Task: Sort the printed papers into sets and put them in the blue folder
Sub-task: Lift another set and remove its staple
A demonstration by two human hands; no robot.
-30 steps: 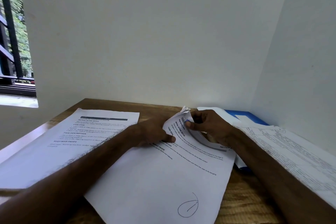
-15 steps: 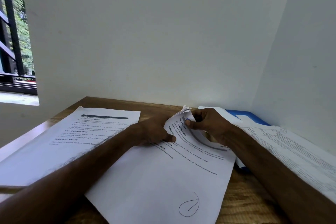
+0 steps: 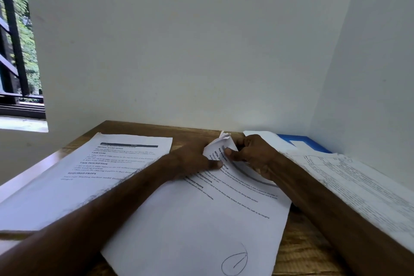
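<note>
Across desk point(image 3: 302, 253), sheet point(image 3: 190, 219) runs near-left to far-right; right hand point(image 3: 253, 155) pinches its corner, left hand point(image 3: 190, 159) presses it.

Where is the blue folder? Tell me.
In the head view, the blue folder lies at the table's far right corner by the wall, just beyond the right hand, mostly under printed sheets.

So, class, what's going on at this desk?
A person is working through printed papers on a wooden desk. The left hand presses the middle sheets down while the right hand pinches their curled top corner. Another stack lies to the left; loose pages on the right partly cover the blue folder.
</note>
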